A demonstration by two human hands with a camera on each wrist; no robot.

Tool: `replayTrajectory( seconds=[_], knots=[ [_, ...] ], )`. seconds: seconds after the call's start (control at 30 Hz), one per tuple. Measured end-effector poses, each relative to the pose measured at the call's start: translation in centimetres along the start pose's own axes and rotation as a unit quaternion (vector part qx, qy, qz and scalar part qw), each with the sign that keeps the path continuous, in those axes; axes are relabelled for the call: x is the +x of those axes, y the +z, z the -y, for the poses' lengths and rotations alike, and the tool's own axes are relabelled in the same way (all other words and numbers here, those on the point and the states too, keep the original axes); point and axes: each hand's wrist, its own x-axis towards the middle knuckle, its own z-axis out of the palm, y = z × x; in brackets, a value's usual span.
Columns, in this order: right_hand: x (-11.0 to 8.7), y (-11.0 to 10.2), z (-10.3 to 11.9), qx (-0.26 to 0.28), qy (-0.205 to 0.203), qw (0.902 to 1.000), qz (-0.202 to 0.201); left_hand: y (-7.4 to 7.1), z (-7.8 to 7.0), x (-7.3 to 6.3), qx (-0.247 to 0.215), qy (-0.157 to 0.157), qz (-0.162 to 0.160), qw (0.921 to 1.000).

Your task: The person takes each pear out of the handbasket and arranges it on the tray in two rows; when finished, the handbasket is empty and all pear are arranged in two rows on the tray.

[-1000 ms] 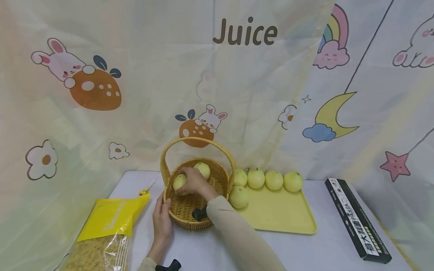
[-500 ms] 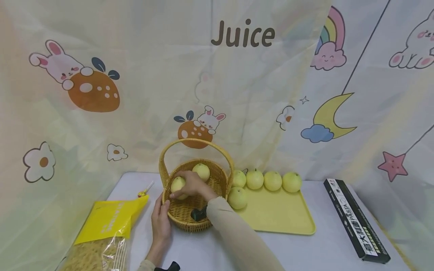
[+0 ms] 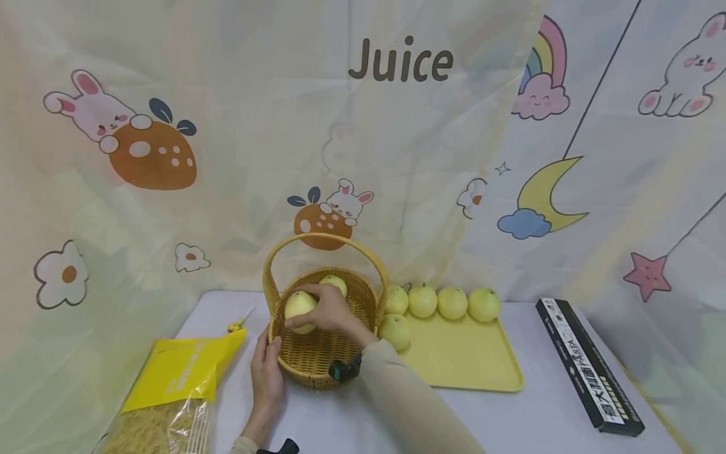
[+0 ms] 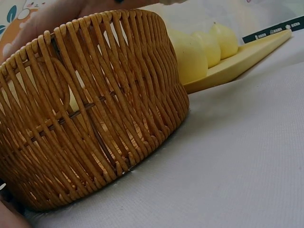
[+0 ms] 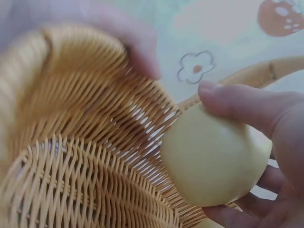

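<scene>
My right hand grips a round, pale yellow pear inside the wicker basket, near its left wall. In the right wrist view, the thumb lies on top of this pear and the other fingers curl beneath it. Another pear sits at the back of the basket, partly covered by my right hand. My left hand holds the basket's left side, its thumb at the rim and the fingers along the outer wall. The left wrist view is filled mostly by the woven wall of the basket.
A yellow tray right of the basket bears several pears along its back and left edges. Left of the basket lie a yellow-topped bag and a lollipop. A long black pasta box lies far right.
My right wrist has shifted slightly right and turned. More of the gripped pear shows, and the hand covers more of the rear pear. The left hand stays at the basket; the head view has drifted slightly.
</scene>
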Motion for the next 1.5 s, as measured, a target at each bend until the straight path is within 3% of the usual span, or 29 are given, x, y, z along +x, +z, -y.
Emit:
replayTrajectory(
  seconds=[0.27,0.63,0.93,1.07,1.27,1.5],
  knots=[
    [-2.6,-1.6,0.2,0.116,-0.005,0.9931,-0.015,-0.1,-0.2,0.1,0.003,-0.004,0.004,1.0000],
    [-6.5,-3.1,0.2,0.102,-0.035,0.9932,-0.042,0.2,0.2,0.0,-0.004,-0.020,0.003,0.9998],
    [-9.8,-6.2,1.0,0.131,-0.045,0.9889,-0.055,0.2,0.0,-0.1,-0.007,-0.002,-0.002,1.0000],
    [-11.2,-7.7,0.2,0.150,-0.043,0.9856,-0.065,0.1,-0.1,-0.1,-0.002,-0.006,-0.002,1.0000],
    [-13.1,-10.4,-1.4,0.209,-0.005,0.9736,-0.092,0.2,0.1,-0.1,-0.005,-0.015,0.003,0.9999],
    [-14.2,-14.1,-3.1,0.211,-0.003,0.9679,-0.136,0.1,0.1,0.0,-0.008,-0.002,0.004,1.0000]
  ],
)
